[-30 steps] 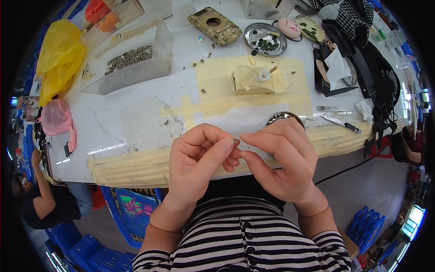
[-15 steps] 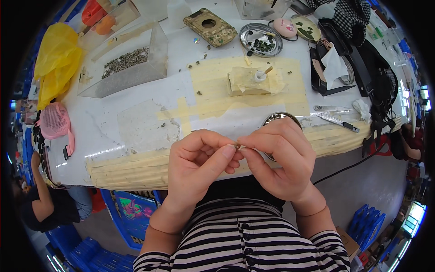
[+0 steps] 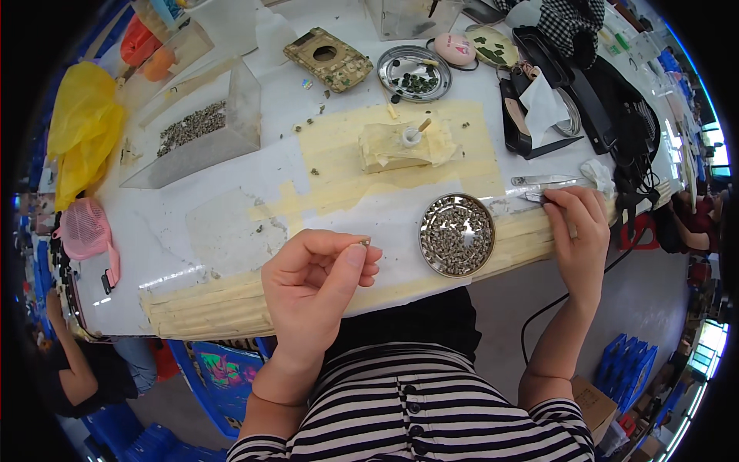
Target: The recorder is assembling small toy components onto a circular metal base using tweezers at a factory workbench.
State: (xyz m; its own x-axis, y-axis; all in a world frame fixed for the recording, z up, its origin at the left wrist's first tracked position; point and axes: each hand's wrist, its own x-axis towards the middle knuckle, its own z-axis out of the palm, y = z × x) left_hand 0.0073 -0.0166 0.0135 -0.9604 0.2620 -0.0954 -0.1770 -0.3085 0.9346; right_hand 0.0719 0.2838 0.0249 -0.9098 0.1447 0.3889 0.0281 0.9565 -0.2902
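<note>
My left hand point(image 3: 308, 289) is closed in a pinch above the near part of the table. Between its thumb and forefinger is a tiny metallic piece point(image 3: 365, 242), too small to name. At the right table edge my right hand point(image 3: 581, 242) closes its fingers over a utility knife point(image 3: 534, 197), most of which the hand hides. Just beyond the knife lie flat metal tweezers point(image 3: 543, 180). A round metal tin point(image 3: 422, 235) stands between my hands, holding many small greyish metal pieces.
Behind the tin, a tape-covered block point(image 3: 396, 158) carries a small white cup with a stick. Farther back are a camouflage-patterned case point(image 3: 327, 60) and a metal dish point(image 3: 381, 73) of dark bits. A clear bin point(image 3: 250, 127) of small parts stands left. Black cases point(image 3: 517, 127) lie right.
My hands have parted. The right one has let go of the tiny piece and moved right onto the utility knife; the left keeps the piece. The whole tin now shows.
</note>
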